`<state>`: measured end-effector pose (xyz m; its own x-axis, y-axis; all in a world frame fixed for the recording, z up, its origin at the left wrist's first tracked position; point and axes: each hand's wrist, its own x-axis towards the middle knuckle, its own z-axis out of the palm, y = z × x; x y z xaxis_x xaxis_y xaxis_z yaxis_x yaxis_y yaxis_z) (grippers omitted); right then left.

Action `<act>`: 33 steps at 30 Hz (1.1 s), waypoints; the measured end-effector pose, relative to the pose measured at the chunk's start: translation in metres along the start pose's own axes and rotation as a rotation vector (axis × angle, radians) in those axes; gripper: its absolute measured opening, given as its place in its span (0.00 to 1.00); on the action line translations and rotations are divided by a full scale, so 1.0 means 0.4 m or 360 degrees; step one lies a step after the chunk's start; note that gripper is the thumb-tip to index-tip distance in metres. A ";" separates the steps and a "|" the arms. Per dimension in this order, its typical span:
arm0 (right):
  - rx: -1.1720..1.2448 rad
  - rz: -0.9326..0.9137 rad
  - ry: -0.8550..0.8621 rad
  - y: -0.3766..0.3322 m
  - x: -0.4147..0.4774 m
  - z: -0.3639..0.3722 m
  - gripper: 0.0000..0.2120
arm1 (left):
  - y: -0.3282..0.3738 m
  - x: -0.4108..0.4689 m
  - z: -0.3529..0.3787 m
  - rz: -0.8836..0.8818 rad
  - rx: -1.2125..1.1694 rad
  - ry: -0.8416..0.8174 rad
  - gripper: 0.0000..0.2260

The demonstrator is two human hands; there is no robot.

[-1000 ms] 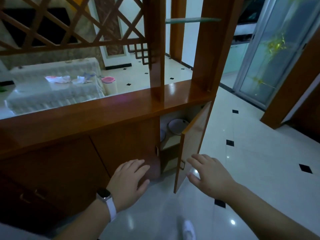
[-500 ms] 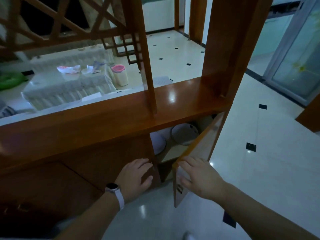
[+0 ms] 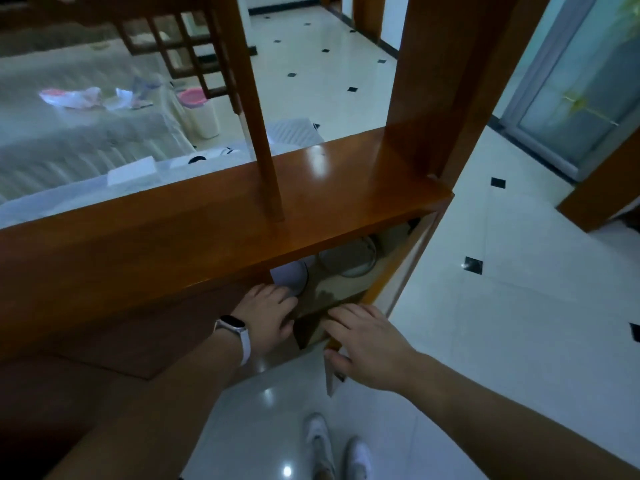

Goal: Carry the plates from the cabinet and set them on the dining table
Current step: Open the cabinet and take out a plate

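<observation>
The cabinet is standing with its right door swung open, so the task is only beginning. Two plates are sitting side by side on the shelf inside, neither one lifted yet. The right hand is gripping the door's top edge, fingers over it and thumb below. The left hand is resting on the cabinet front just beside the opening, its fingers spread and holding nothing. Taking out, carrying and setting down are all waiting.
</observation>
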<state>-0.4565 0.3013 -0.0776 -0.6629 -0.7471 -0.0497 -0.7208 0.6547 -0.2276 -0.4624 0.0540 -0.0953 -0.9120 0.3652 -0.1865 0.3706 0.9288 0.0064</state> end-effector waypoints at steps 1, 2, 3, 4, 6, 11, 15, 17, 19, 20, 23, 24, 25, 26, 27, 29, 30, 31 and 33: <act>-0.0010 0.0013 -0.0010 -0.002 0.001 0.006 0.21 | -0.015 0.012 0.012 0.0027 0.0025 -0.0033 0.21; -0.0011 0.0037 -0.0018 0.000 0.003 0.015 0.21 | -0.030 0.031 0.027 0.0074 0.0059 -0.0065 0.21; 0.0000 0.0050 -0.0023 0.001 0.008 0.021 0.21 | -0.043 0.048 0.039 0.0129 0.0142 -0.0118 0.20; 0.0014 0.0053 -0.0027 0.002 0.014 0.025 0.20 | -0.050 0.065 0.048 0.0177 0.0252 -0.0167 0.19; 0.0040 0.0056 -0.0008 0.006 0.025 0.031 0.19 | -0.060 0.098 0.071 0.0299 0.0427 -0.0208 0.19; 0.0026 0.0053 -0.0013 0.003 0.043 0.035 0.19 | -0.077 0.165 0.115 0.0353 0.0610 -0.0389 0.25; -0.0037 0.0068 -0.0017 0.007 0.037 0.046 0.21 | -0.083 0.179 0.130 0.0361 0.1104 -0.0510 0.23; -0.0048 0.0072 0.0005 0.008 0.037 0.050 0.20 | -0.074 0.179 0.129 0.0375 0.1307 -0.0524 0.21; -0.0039 0.0075 0.0021 0.007 0.035 0.049 0.19 | -0.065 0.176 0.122 0.0362 0.1354 -0.0538 0.20; -0.0032 0.0075 0.0031 0.007 0.034 0.047 0.19 | -0.065 0.174 0.119 0.0362 0.1352 -0.0539 0.20; -0.0031 0.0070 0.0032 0.011 0.035 0.039 0.20 | -0.066 0.174 0.109 0.0368 0.1350 -0.0538 0.19; -0.0019 0.0068 0.0022 0.012 0.034 0.037 0.20 | -0.064 0.174 0.105 0.0364 0.1350 -0.0538 0.19; -0.0005 0.0063 0.0014 0.014 0.032 0.035 0.20 | -0.060 0.175 0.102 0.0360 0.1349 -0.0543 0.18; 0.0004 0.0056 0.0007 0.015 0.030 0.035 0.20 | -0.053 0.174 0.098 0.0350 0.1339 -0.0555 0.19; 0.0008 0.0048 0.0000 0.017 0.028 0.034 0.21 | -0.043 0.169 0.094 0.0335 0.1317 -0.0566 0.19; 0.0019 0.0028 -0.0009 0.020 0.021 0.034 0.21 | -0.021 0.153 0.093 0.0289 0.1257 -0.0567 0.19; 0.0025 0.0015 -0.0010 0.021 0.018 0.033 0.21 | -0.008 0.142 0.097 0.0270 0.1219 -0.0556 0.19; 0.0031 0.0000 -0.0012 0.023 0.015 0.032 0.21 | 0.006 0.129 0.103 0.0263 0.1179 -0.0546 0.19; 0.0037 -0.0031 -0.0020 0.027 0.007 0.029 0.21 | 0.039 0.100 0.118 0.0268 0.1112 -0.0533 0.20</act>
<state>-0.4637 0.3051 -0.0916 -0.6460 -0.7612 -0.0572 -0.7286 0.6372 -0.2512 -0.4848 0.0800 -0.1492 -0.7736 0.3556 -0.5244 0.6246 0.5675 -0.5366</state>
